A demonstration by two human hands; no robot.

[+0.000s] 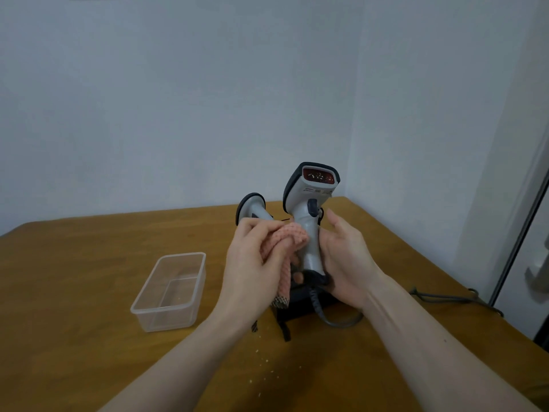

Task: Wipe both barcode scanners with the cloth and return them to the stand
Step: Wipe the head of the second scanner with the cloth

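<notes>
A grey barcode scanner with a red scan window stands upright above the table, window facing me. My right hand grips the lower part of its handle. My left hand holds a pink patterned cloth pressed against the left side of that handle. A second grey scanner sits behind my left hand, its lower part hidden. The black stand lies beneath both hands, mostly covered. A grey cable runs from the held scanner's base.
A clear rectangular plastic container sits to the left on the wooden table. A dark cable trails toward the table's right edge. Small crumbs dot the table near me. Walls close off the back and right.
</notes>
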